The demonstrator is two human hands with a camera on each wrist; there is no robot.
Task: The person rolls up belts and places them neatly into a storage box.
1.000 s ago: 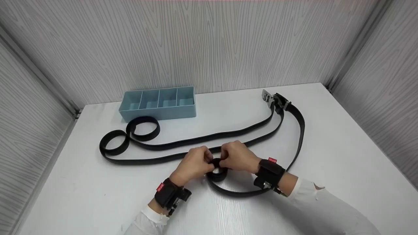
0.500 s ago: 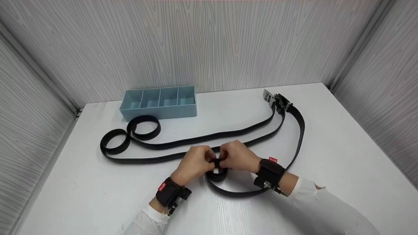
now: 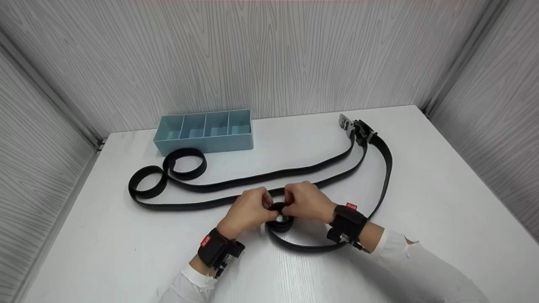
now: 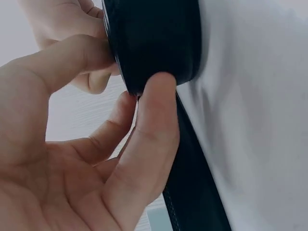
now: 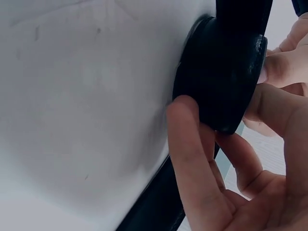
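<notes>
A black belt is rolled at one end into a small coil (image 3: pixel 281 227), standing on its edge on the white table. My left hand (image 3: pixel 249 209) pinches this coil from the left, thumb inside the ring and fingers along its outside. From the right, my right hand (image 3: pixel 310 203) pinches it the same way. In the left wrist view the coil (image 4: pixel 154 43) shows its outer face, a fingertip pressed on it. The right wrist view has the coil (image 5: pixel 219 72) with fingers around it. The belt's strap (image 3: pixel 309 248) curves past the right wrist toward the buckles (image 3: pixel 363 130).
Two more black belts lie behind my hands, their left ends curled into a rear loop (image 3: pixel 201 168) and a front loop (image 3: pixel 132 185). Their straps run to the buckles at back right. A blue four-slot tray (image 3: pixel 206 145) stands behind the loops, near the patterned back wall (image 3: pixel 294 63).
Both hands stay at the coil with only slight finger shifts. The coil's ring looks marginally changed in shape. The other belts and the tray have not moved.
</notes>
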